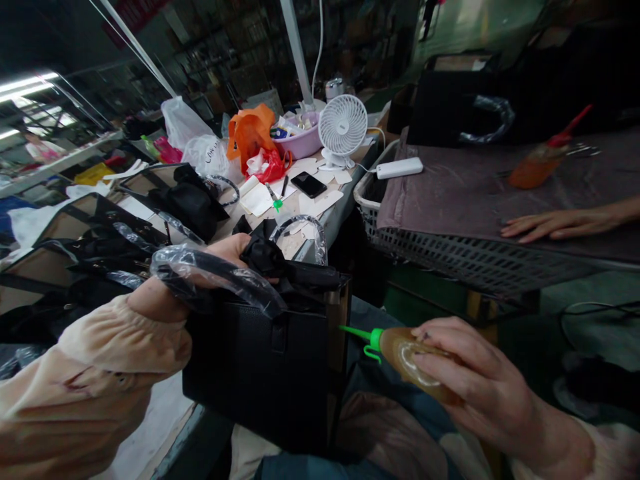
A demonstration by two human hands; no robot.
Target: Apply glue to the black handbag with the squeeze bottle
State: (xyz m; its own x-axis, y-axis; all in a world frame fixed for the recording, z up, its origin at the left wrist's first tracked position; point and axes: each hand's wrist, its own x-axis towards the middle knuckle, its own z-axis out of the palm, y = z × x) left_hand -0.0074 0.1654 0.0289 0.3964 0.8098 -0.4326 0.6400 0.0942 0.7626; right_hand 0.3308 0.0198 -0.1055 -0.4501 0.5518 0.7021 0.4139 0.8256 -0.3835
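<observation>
A black handbag [260,373] with plastic-wrapped handles [215,277] rests at the table edge against my lap. My left hand [220,257] reaches over its top, fingers closed on the black material inside the opening. My right hand [480,383] grips a brown glue bottle [410,357] with a green nozzle [357,332]. The nozzle tip points at the bag's right side edge, very close to it.
Several more bags [90,233] lie on the table at left. Farther back are a white desk fan [343,127], a phone [309,184], a pink basin [305,140] and plastic bags. Another person's hand [545,225] lies flat on a cloth-covered crate [440,250] beside an orange bottle [537,163].
</observation>
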